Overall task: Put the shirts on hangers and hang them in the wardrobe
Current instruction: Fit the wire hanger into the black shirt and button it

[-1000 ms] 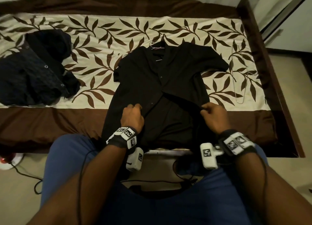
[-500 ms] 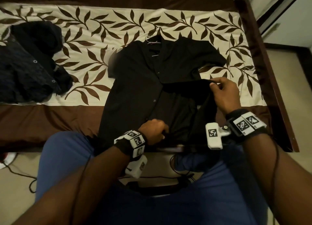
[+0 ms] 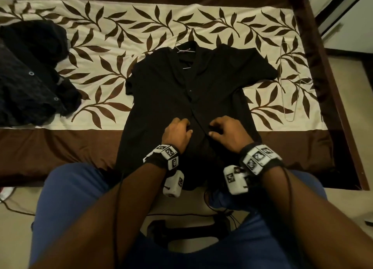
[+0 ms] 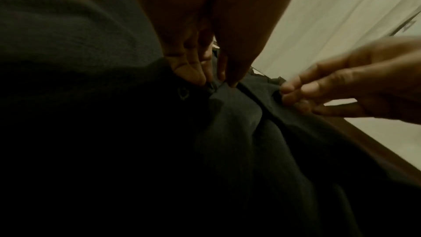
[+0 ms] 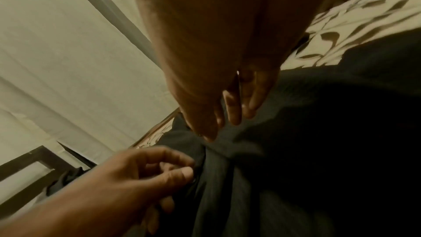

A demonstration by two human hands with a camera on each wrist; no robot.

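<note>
Where placket edges meet, pinched black shirt (image 3: 161, 99)

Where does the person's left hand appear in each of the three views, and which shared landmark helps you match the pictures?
Head view: left hand at centre, fingertips on the black shirt, left of its button placket.
Left wrist view: top centre, fingers pointing down, pinching the shirt.
Right wrist view: lower left, thumb and fingers at the fabric edge.
Shared landmark: the shirt's front placket, between both hands.
</note>
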